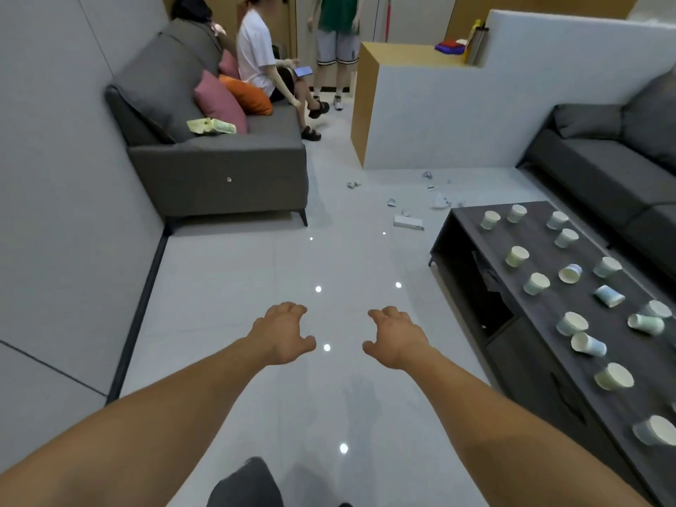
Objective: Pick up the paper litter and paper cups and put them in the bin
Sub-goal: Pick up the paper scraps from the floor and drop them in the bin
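So both hands, left point(283, 333) and right point(397, 338), hang loosely curled and empty, the task unstarted; next likely reach for the cups point(572, 323) on the table point(548, 360).

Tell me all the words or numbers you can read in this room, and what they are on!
Nothing here can be read as words or numbers.
Yellow-green packet on the grey sofa: printed, but too blurred to read.
Phone screen: lit, too small to read.
Paper cups on the dark coffee table: faint pattern only, no legible words.
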The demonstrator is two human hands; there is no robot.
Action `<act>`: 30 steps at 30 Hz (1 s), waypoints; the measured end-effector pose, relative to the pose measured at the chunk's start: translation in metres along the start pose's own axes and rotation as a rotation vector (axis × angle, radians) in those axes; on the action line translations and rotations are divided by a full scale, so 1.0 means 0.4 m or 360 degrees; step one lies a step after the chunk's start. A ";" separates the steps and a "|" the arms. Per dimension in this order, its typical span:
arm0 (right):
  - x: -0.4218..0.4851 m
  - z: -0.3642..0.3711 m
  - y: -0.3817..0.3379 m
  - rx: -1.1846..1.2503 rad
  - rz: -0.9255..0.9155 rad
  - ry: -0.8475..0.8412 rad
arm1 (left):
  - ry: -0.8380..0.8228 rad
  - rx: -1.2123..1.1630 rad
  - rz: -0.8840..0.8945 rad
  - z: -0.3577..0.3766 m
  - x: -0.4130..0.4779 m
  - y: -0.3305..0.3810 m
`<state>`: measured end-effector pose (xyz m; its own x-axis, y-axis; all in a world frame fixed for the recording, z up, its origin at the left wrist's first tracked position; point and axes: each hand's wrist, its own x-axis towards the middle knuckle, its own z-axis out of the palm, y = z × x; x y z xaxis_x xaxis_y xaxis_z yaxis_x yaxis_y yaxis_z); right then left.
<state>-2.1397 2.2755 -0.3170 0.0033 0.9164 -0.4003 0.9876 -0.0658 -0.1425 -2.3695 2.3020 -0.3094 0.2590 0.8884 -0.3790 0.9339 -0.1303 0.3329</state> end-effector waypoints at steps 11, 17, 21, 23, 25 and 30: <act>0.510 -0.219 0.077 0.0028 0.0270 0.0022 | -0.0096 -0.0008 0.0238 -0.243 0.632 0.031; 0.711 -0.331 0.165 0.0095 0.0431 0.0040 | -0.0142 0.0089 0.0404 -0.371 0.925 0.116; 0.860 -0.395 0.287 0.0123 0.0538 0.0046 | -0.0277 0.0157 0.0500 -0.387 1.118 0.204; 0.951 -0.438 0.359 0.0125 0.0555 0.0048 | -0.0292 0.0186 0.0541 -0.402 1.227 0.264; 1.046 -0.486 0.434 0.0149 0.0576 0.0064 | -0.0274 0.0168 0.0552 -0.425 1.334 0.332; 1.253 -0.653 0.590 0.0160 0.0529 0.0095 | -0.0249 0.0161 0.0525 -0.516 1.566 0.481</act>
<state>-1.8640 2.8226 -0.3148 0.3341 0.8597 -0.3864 0.9106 -0.4002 -0.1032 -2.0784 2.9242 -0.3045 0.5769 0.7146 -0.3956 0.8117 -0.4476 0.3751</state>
